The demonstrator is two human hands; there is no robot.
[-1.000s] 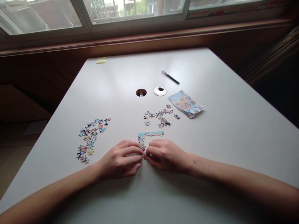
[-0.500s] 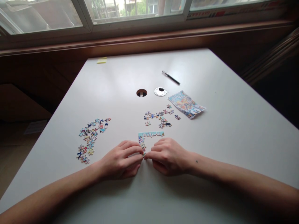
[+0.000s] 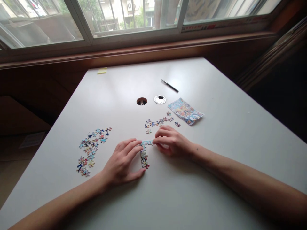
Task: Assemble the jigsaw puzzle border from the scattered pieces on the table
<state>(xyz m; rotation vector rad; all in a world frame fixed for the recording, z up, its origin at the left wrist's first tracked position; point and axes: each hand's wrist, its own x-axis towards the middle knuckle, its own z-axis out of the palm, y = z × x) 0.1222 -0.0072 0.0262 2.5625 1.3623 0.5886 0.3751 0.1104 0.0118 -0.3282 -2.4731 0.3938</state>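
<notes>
Fingers of the left hand (image 3: 123, 161) lie spread and flat against the joined puzzle strip (image 3: 144, 156), gripping nothing. Right hand (image 3: 170, 140), fingers curled, pinches the strip's top edge. Loose pieces (image 3: 158, 122) lie just beyond it, another pile (image 3: 92, 150) left of the left hand

You will find no text you can read here; the printing on the colourful puzzle leaflet (image 3: 185, 110) on your worktop (image 3: 216, 166) is too blurred.
</notes>
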